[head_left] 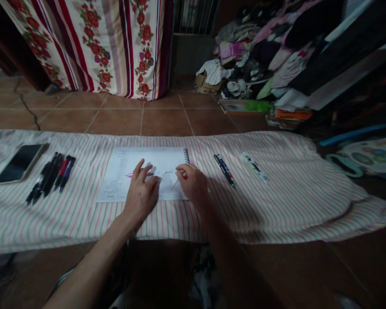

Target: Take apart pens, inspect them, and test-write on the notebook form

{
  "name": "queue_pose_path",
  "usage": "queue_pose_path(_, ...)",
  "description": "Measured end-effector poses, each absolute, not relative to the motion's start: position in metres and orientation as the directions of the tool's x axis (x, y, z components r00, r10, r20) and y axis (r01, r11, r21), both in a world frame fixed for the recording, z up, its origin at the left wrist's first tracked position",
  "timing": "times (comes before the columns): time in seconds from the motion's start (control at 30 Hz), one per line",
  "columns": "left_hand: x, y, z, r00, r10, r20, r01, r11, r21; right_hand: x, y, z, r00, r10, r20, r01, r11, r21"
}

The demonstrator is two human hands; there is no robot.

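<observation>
A spiral notebook [116, 161] lies flat with a light printed page up and its coil at the upper right. My left hand [140, 189] rests over the page, fingers apart and bent, nothing seen in its grip. Behind its fingers lies a pink pen [129, 175], partly covered by them. My right hand [193, 182] is closed in a pinch at the page's right side. From its fingertips a thin pale stick [174, 185] slants down to the paper; its exact kind is too faint to tell. A small dark piece [169, 172] sits on the page between both hands.
Striped cloth [276, 206] covers the low surface. On the left are a phone [19, 163] and several pens [51, 176]. Dark pens [224, 170] and a whitish pen [255, 167] lie right of the notebook. Beyond are a floral curtain [93, 47] and piled clothes [244, 51].
</observation>
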State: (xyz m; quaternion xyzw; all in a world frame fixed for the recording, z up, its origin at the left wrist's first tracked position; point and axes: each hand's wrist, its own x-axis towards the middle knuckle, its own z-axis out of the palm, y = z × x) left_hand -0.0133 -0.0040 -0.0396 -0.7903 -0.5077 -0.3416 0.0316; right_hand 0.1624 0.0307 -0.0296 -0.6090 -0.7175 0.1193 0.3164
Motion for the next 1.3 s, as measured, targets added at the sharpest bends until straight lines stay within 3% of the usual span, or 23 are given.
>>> queue_pose_path(0.23,0.001,-0.007,-0.026,0.250,0.775,0.580,0.802,-0.502,0.324,0.169,0.027,-0.025,-0.018,0.967,0.252,0.822,0.159,-0.548)
queue_pose_path(0.43,0.030,-0.014,-0.021,0.162,0.937,0.308,0.896,-0.271,0.353,0.173,0.024,-0.021,0.040,0.975,0.219,0.835,0.088,-0.544)
queue_pose_path(0.7,0.049,-0.010,-0.018,0.157,0.982,0.105,0.961,-0.177,0.214,0.173,0.021,-0.017,0.078,0.969,0.235,0.833,0.066,-0.549)
queue_pose_path(0.97,0.053,-0.006,-0.024,0.103,0.989,0.108,0.977,-0.121,0.174,0.171,0.027,-0.020,0.086,0.976,0.200,0.809,0.048,-0.585)
queue_pose_path(1.1,0.052,-0.005,-0.021,0.072,0.989,0.130,0.969,-0.100,0.228,0.169,0.026,-0.017,0.114,0.969,0.218,0.788,0.045,-0.614)
queue_pose_path(1.3,0.046,-0.001,-0.009,-0.087,0.993,0.085,0.908,0.044,0.416,0.166,0.023,-0.013,0.127,0.966,0.225,0.723,0.065,-0.687)
